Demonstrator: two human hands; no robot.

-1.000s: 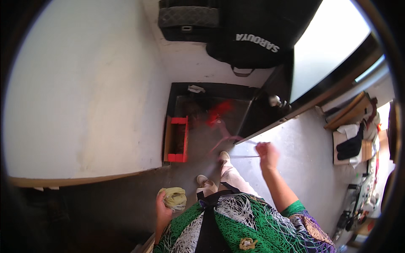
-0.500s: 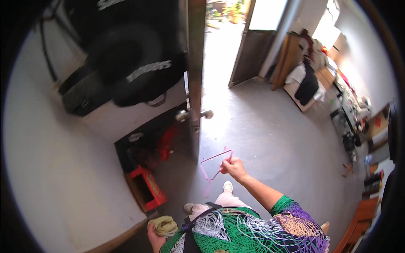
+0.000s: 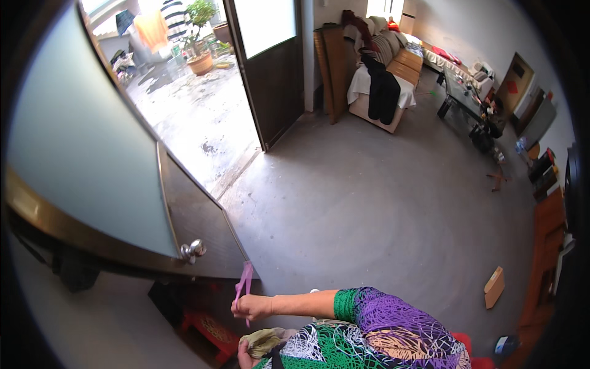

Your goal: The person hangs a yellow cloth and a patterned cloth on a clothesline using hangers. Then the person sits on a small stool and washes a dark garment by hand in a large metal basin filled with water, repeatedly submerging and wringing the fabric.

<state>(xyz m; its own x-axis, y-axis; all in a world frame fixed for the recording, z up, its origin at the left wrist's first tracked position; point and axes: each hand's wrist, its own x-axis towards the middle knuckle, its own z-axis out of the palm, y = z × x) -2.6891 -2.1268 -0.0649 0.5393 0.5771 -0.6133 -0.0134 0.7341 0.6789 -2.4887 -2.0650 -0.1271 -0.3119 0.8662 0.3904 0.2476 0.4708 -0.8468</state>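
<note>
My right hand (image 3: 253,306) is closed around a pink plastic clothes hanger (image 3: 246,278), seen nearly edge-on beside the lower corner of an open door (image 3: 200,221). Below it, at the bottom of the view, my left hand (image 3: 244,353) grips a crumpled yellow-green cloth (image 3: 263,342) close to my body. The fingers of that hand are partly hidden by the cloth. A round metal knob (image 3: 193,251) sits on the door, left of the hanger.
A red stool-like box (image 3: 212,329) stands behind the door, near my hands. Beyond the doorway are a potted plant (image 3: 201,63) and hanging clothes (image 3: 150,31). A sofa (image 3: 384,71) with draped clothing stands far off. Cardboard (image 3: 493,288) lies at right.
My view has swung right, bringing the doorway and room further into sight. The hanger has turned from broadside to nearly edge-on and come closer to the cloth; both hands keep their hold.
</note>
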